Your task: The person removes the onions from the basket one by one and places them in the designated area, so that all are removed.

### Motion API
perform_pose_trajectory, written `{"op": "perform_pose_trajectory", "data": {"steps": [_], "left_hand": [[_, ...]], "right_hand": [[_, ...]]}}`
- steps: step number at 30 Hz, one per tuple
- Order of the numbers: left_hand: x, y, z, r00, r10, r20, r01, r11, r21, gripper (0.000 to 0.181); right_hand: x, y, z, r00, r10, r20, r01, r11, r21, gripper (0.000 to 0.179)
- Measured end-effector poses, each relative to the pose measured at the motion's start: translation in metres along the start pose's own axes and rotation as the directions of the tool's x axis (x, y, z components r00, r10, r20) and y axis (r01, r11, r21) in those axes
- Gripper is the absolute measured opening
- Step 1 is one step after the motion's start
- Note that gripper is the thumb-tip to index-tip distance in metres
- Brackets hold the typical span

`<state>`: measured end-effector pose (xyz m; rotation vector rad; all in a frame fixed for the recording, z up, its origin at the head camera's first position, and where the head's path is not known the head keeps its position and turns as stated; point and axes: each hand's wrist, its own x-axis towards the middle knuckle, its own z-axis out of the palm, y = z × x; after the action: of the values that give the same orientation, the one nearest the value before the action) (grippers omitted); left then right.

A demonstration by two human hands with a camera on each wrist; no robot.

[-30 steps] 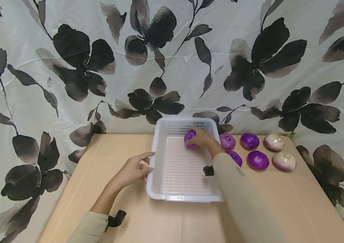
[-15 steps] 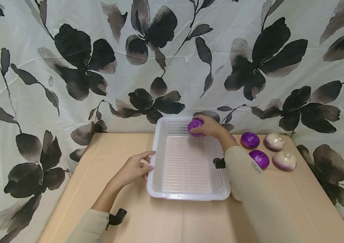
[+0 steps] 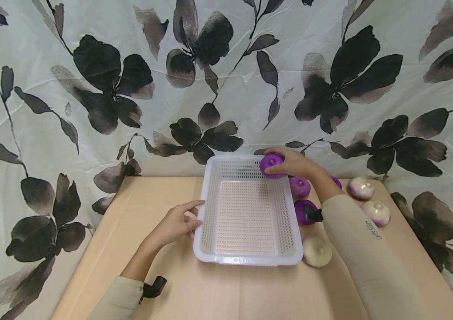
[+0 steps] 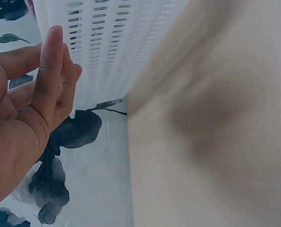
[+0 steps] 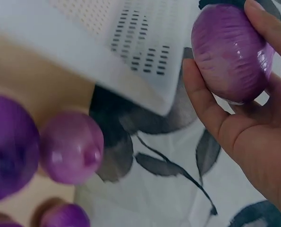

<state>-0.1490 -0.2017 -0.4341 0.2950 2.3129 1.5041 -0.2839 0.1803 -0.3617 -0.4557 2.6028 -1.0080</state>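
Observation:
A purple onion [image 3: 272, 166] is held in my right hand [image 3: 296, 162], above the far right corner of a white perforated plastic basket [image 3: 246, 261]. In the right wrist view, fingers and thumb curl round the glossy purple onion [image 5: 230, 54], beyond the basket's corner [image 5: 164, 101]. My left hand [image 3: 176, 224] touches the basket's left rim with its fingertips. The left wrist view shows that hand [image 4: 41, 90] with loosely bent fingers against the basket's slotted outer wall [image 4: 102, 47].
Right of the basket lie more purple onions [image 3: 299, 187], one partly behind the wrist camera [image 3: 314, 215]. A pale onion [image 3: 316, 251] sits by the near right corner. White-and-purple onions [image 3: 361, 189] lie farther right on the wooden table [image 3: 170, 280]. A floral cloth [image 3: 266, 98] hangs behind.
My right hand has lifted the purple onion out of the basket and carried it right, past the far right rim. The left hand has stayed at the left rim.

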Motion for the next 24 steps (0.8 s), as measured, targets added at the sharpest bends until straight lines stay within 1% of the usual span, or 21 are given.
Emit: {"op": "perform_pose_trajectory", "data": {"steps": [4, 11, 14, 18, 24], "left_hand": [[0.0, 0.0, 0.001, 1.0, 0.0, -0.009, 0.0, 1.0, 0.006, 0.062], [-0.001, -0.001, 0.0, 1.0, 0.004, -0.002, -0.004, 1.0, -0.011, 0.062], [-0.001, -0.001, 0.0, 1.0, 0.004, -0.001, -0.004, 1.0, -0.012, 0.061], [0.0, -0.001, 0.0, 1.0, 0.003, -0.002, -0.003, 1.0, -0.01, 0.062], [-0.001, 0.0, 0.0, 1.0, 0.01, 0.005, -0.01, 1.0, -0.012, 0.062]], "right_hand": [[-0.017, 0.004, -0.01, 0.999, -0.034, 0.019, 0.034, 0.999, -0.016, 0.074], [-0.047, 0.017, -0.019, 0.999, -0.032, 0.006, 0.032, 0.996, -0.086, 0.08], [-0.06, 0.026, -0.018, 0.998, -0.064, 0.007, 0.065, 0.992, -0.112, 0.077], [-0.078, 0.041, -0.015, 0.995, -0.094, 0.015, 0.096, 0.988, -0.118, 0.072], [-0.111, 0.067, -0.007, 0.994, -0.109, -0.016, 0.106, 0.986, -0.131, 0.07]]}}
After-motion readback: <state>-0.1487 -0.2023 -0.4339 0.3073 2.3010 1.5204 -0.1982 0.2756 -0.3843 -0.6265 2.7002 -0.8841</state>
